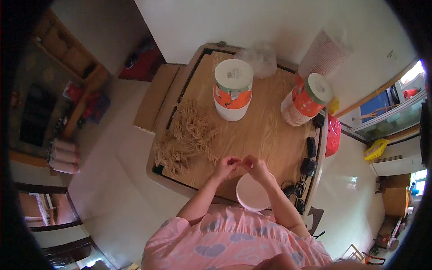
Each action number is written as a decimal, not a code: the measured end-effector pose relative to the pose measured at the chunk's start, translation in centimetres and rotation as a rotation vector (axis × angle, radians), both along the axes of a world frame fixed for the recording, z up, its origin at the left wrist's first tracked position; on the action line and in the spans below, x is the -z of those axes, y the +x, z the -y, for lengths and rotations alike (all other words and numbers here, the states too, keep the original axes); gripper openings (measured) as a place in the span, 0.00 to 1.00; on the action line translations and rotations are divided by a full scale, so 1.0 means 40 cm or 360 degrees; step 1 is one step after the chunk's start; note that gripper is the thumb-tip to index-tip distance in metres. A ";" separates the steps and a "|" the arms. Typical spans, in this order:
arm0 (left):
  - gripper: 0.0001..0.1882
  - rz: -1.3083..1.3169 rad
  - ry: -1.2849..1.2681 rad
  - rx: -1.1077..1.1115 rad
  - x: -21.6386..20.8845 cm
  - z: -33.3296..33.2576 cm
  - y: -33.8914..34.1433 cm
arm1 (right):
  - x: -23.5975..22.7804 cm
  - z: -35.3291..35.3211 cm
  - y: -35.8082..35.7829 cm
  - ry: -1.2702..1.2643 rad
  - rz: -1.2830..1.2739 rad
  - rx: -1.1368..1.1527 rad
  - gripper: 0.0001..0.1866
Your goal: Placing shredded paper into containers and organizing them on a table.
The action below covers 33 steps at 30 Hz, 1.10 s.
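Observation:
My left hand [226,167] and my right hand [256,169] meet above the near part of the wooden table, fingertips pinched close together. Whatever they pinch, if anything, is too small to make out. Below my right wrist stands a white round tub [253,196], its mouth facing up, close against my body. A loose heap of tan, stringy twine strands [186,139] lies to the left of my left hand. Farther back is a white and orange tub [232,96] with a green-rimmed white lid.
At the far right are another lidded orange tub [307,101] and a tall leaning stack of white tubs [326,51]. A clear plastic bag [261,60] sits against the wall. Black adapters [309,166] and coiled cables [294,191] line the table's right edge. A cardboard box [157,101] adjoins its left side.

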State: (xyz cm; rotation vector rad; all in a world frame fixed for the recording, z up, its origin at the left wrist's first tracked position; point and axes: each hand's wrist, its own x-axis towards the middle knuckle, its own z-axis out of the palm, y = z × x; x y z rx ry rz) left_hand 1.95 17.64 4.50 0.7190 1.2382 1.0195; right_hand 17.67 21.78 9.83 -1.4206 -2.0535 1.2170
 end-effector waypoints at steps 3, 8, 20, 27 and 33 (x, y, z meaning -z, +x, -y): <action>0.08 0.0204 -0.0003 -0.0102 -0.009 0.000 -0.008 | 0.001 -0.006 -0.001 -0.0033 -0.0068 0.0049 0.07; 0.07 0.0181 0.0010 -0.0105 -0.018 0.005 -0.007 | 0.032 -0.001 0.004 -0.0071 -0.0203 0.0114 0.06; 0.06 -0.0653 0.0375 -0.0182 -0.007 -0.004 0.013 | 0.017 0.002 -0.005 0.0118 -0.0178 0.0098 0.05; 0.08 -0.1034 0.0372 -0.0392 0.097 -0.024 -0.110 | 0.006 -0.008 0.008 -0.0024 -0.0112 0.0079 0.04; 0.13 0.0153 -0.0090 -0.0016 -0.003 -0.049 -0.045 | 0.022 -0.021 -0.006 -0.0009 -0.0147 0.0179 0.06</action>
